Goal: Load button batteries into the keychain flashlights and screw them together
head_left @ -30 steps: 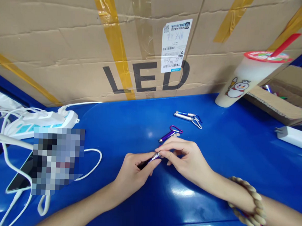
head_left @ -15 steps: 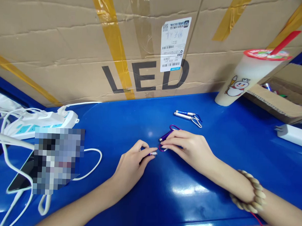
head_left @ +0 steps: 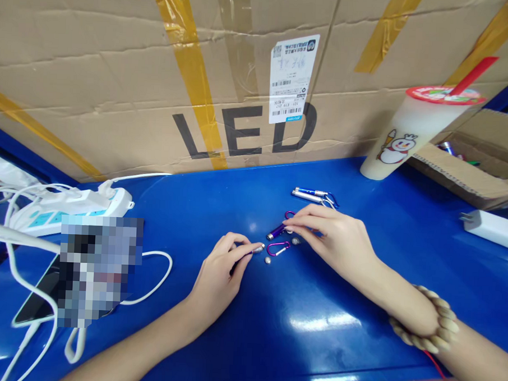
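Observation:
My left hand (head_left: 223, 268) is closed in a pinch around a small mini flashlight (head_left: 259, 248), with only its silver end showing past the fingertips. My right hand (head_left: 336, 236) has thumb and fingers pressed together at the upper end of a purple mini flashlight (head_left: 276, 232); what they pinch, if anything, is hidden. A purple carabiner clip (head_left: 278, 248) lies on the table between both hands. Close to it are a small round silver piece (head_left: 268, 259), like a button cell, and another small silver piece (head_left: 295, 241) under my right fingers.
Behind my right hand lie a blue mini flashlight (head_left: 308, 190) and a silver one (head_left: 306, 197) with clips. A drink cup (head_left: 397, 146), an open carton (head_left: 452, 174) and a white adapter (head_left: 492, 228) stand right. A power strip (head_left: 119, 201) and cables are left. A large cardboard box (head_left: 136, 95) backs the table.
My right hand has moved up and right, off the purple carabiner clip. Two small silver pieces now show on the table. My left hand has shifted slightly up, still pinching its mini flashlight.

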`<state>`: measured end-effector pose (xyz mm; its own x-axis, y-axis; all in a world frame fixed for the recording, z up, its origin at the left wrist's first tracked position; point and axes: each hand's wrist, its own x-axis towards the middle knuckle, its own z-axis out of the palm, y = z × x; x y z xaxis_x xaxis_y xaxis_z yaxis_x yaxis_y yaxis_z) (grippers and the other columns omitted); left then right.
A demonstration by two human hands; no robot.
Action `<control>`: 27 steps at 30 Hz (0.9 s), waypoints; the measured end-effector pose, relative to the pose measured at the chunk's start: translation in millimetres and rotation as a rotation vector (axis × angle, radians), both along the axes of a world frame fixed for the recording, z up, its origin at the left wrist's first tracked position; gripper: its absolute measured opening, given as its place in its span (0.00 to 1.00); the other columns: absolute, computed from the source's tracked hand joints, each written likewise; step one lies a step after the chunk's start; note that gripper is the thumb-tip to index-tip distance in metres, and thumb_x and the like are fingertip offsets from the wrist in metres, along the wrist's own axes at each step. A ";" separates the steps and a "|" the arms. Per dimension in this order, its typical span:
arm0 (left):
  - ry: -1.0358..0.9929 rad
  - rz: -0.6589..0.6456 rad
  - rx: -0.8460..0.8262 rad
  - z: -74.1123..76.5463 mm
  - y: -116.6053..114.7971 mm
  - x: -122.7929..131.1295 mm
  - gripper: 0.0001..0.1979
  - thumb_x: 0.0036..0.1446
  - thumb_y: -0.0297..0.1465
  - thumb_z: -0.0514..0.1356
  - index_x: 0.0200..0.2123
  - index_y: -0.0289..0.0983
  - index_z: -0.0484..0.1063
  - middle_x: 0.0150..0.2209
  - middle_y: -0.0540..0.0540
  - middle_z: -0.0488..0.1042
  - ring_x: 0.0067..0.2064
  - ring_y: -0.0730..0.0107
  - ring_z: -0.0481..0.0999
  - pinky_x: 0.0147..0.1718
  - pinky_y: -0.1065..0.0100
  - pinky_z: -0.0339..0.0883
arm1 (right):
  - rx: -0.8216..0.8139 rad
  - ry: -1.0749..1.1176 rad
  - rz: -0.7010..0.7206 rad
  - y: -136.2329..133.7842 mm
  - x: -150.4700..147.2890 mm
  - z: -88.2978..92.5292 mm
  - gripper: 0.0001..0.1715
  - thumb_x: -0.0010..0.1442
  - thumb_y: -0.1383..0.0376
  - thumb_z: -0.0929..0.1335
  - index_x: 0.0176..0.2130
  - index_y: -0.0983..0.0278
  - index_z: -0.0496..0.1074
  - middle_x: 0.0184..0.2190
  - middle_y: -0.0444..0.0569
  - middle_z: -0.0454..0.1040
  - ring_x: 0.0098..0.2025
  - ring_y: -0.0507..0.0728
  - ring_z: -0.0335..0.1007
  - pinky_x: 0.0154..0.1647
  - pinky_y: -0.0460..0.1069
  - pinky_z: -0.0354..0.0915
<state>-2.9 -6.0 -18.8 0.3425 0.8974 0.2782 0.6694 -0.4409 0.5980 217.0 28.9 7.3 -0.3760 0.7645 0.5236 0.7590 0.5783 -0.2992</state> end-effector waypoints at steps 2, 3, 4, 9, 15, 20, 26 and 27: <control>-0.024 -0.006 0.013 2.1 -0.7 0.5 0.12 0.60 0.26 0.52 0.43 0.40 0.73 0.40 0.47 0.70 0.39 0.73 0.71 0.40 0.70 0.66 | 0.031 -0.039 -0.063 2.1 2.6 -0.1 0.07 0.59 0.65 0.67 0.35 0.57 0.76 0.35 0.38 0.76 0.37 0.50 0.72 0.28 0.44 0.62; -0.037 -0.014 0.019 3.1 -1.0 0.7 0.12 0.60 0.26 0.53 0.43 0.40 0.72 0.40 0.47 0.70 0.39 0.73 0.72 0.40 0.71 0.66 | 0.041 -0.060 -0.090 2.9 3.8 -0.5 0.07 0.59 0.65 0.66 0.35 0.58 0.76 0.35 0.38 0.76 0.37 0.51 0.72 0.26 0.44 0.61; -0.049 -0.024 0.021 4.2 -1.4 1.0 0.12 0.60 0.26 0.53 0.44 0.40 0.72 0.39 0.47 0.70 0.40 0.73 0.72 0.40 0.72 0.66 | 0.046 -0.078 -0.111 3.5 4.7 -1.1 0.07 0.59 0.64 0.67 0.34 0.58 0.76 0.35 0.39 0.76 0.37 0.51 0.72 0.25 0.44 0.60; -0.044 -0.003 0.001 7.7 -2.4 1.1 0.12 0.61 0.28 0.51 0.44 0.41 0.71 0.39 0.47 0.71 0.41 0.72 0.72 0.39 0.71 0.66 | 0.018 -0.132 -0.150 3.4 5.2 -4.7 0.06 0.58 0.64 0.67 0.33 0.57 0.76 0.35 0.38 0.76 0.36 0.51 0.72 0.22 0.44 0.57; -0.063 0.081 0.044 7.7 -0.3 -2.1 0.10 0.60 0.26 0.52 0.43 0.40 0.70 0.41 0.48 0.71 0.43 0.72 0.71 0.43 0.70 0.65 | -0.055 -0.184 -0.168 3.3 5.3 -5.1 0.06 0.58 0.63 0.67 0.33 0.57 0.76 0.34 0.39 0.76 0.37 0.52 0.72 0.21 0.44 0.55; -0.059 0.061 0.007 7.3 -0.3 -0.2 0.10 0.60 0.25 0.52 0.41 0.41 0.70 0.40 0.48 0.71 0.42 0.72 0.71 0.41 0.71 0.66 | -0.155 -0.222 -0.176 3.3 6.3 -4.2 0.06 0.58 0.63 0.67 0.32 0.57 0.76 0.33 0.39 0.75 0.36 0.53 0.72 0.21 0.44 0.54; -0.072 0.043 -0.001 7.1 0.5 -0.4 0.11 0.59 0.24 0.52 0.42 0.39 0.70 0.40 0.46 0.71 0.43 0.70 0.71 0.43 0.67 0.65 | -0.201 -0.217 -0.166 3.0 6.2 -1.4 0.06 0.57 0.65 0.68 0.31 0.56 0.76 0.33 0.39 0.75 0.37 0.53 0.72 0.22 0.44 0.55; -0.064 0.046 0.002 6.8 1.0 -0.8 0.11 0.59 0.24 0.52 0.42 0.39 0.70 0.40 0.46 0.71 0.43 0.70 0.70 0.44 0.66 0.65 | -0.205 -0.219 -0.161 3.0 6.4 -1.2 0.06 0.57 0.65 0.68 0.31 0.56 0.76 0.33 0.39 0.75 0.37 0.53 0.72 0.22 0.44 0.56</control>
